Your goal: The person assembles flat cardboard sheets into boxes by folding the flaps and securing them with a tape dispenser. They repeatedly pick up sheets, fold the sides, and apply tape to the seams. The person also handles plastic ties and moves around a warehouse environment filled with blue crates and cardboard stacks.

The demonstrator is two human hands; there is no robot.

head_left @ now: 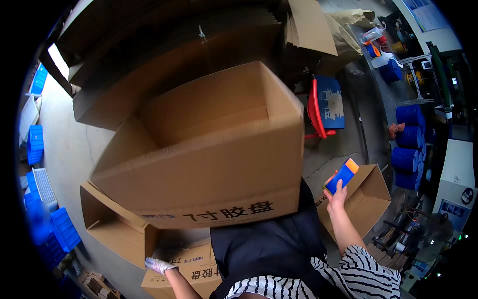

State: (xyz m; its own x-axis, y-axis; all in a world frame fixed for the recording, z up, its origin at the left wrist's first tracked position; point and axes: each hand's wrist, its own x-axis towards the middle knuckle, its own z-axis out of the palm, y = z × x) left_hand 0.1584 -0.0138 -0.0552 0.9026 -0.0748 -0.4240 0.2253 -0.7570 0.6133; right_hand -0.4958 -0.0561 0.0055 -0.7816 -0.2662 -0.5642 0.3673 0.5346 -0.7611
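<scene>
Brown cardboard forms the large open-topped carton (214, 174), motion-blurred, before the person. The right hand (338, 198), its grip pinching a blue-and-orange block (342, 180), partly covers it; the pale-gloved left hand's (158, 265) grip cannot be told.

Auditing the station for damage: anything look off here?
Yes: the chair's blue seat, right of the large open cardboard box, has a ragged pale patch across its middle. The surface may be worn or peeled.
</scene>
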